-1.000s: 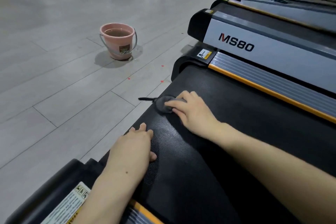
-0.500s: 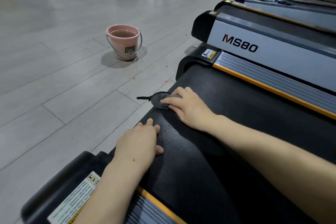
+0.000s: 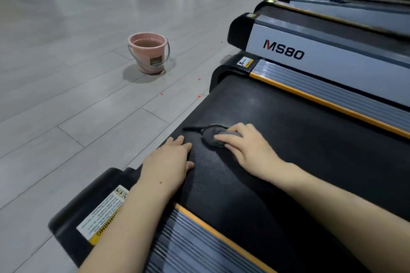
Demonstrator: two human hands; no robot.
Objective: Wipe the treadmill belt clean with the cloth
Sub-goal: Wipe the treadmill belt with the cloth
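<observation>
The black textured treadmill belt (image 3: 277,135) runs across the middle of the view, its rear end toward the floor at left. A small dark grey cloth (image 3: 210,136) with a thin tail pointing left lies bunched on the belt near that end. My right hand (image 3: 248,148) presses down on the cloth with its fingers laid over it. My left hand (image 3: 168,162) rests flat on the belt's near rear corner, fingers apart, holding nothing, a short gap from the cloth.
A pink bucket (image 3: 149,54) of water stands on the grey tiled floor (image 3: 66,95) to the left. Grey side rails with orange trim (image 3: 332,97) border the belt. Another treadmill marked MS80 (image 3: 310,55) stands beyond, more behind it. Small red specks dot the floor.
My right hand has drawn the cloth back from the belt's rear edge toward my left hand. The left hand stays planted on the corner. The view has shifted slightly.
</observation>
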